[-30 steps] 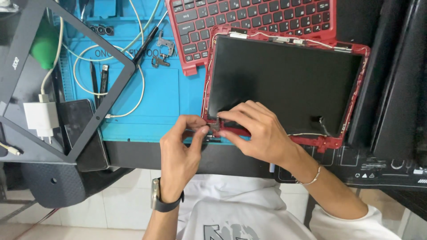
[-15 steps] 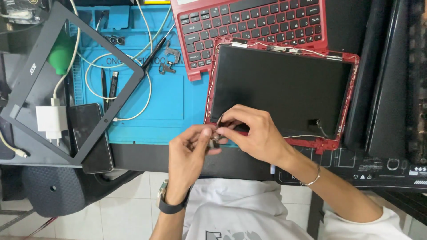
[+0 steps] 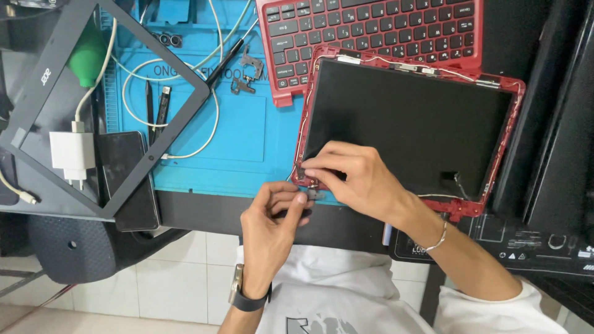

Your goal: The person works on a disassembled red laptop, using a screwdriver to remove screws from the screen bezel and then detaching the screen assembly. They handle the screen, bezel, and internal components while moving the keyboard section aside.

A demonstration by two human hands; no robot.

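Head view: both hands meet at the near left corner of a red laptop lid shell (image 3: 518, 99) that lies flat, partly on the blue repair mat (image 3: 247, 142) and partly over the counter's (image 3: 198, 210) dark front edge. The black display panel (image 3: 408, 120) sits loose inside that shell, face up, which leaves its corners and thin white cables along the rim open to reach. The right hand (image 3: 359, 179) lies across the panel's lower left corner, its grip closed to a pinch, fingertips pressed down at the shell's corner as if to steady it. The left hand (image 3: 272, 216), wearing a dark wristwatch (image 3: 244, 297), comes up from below; its thumb and forefinger are nearly shut on a small grey metal piece (image 3: 314, 194), probably a hinge bracket, though it is too small to be sure. That piece sits just beside the right fingertips, touching the shell's corner.

Behind the shell lies the red keyboard base (image 3: 371, 31). On the mat rest two loose metal hinges (image 3: 244, 74), a white cable (image 3: 133, 93) and slim tools. A black screen bezel (image 3: 49, 74), white charger (image 3: 71, 154) and dark phone (image 3: 127, 179) lie to the left.
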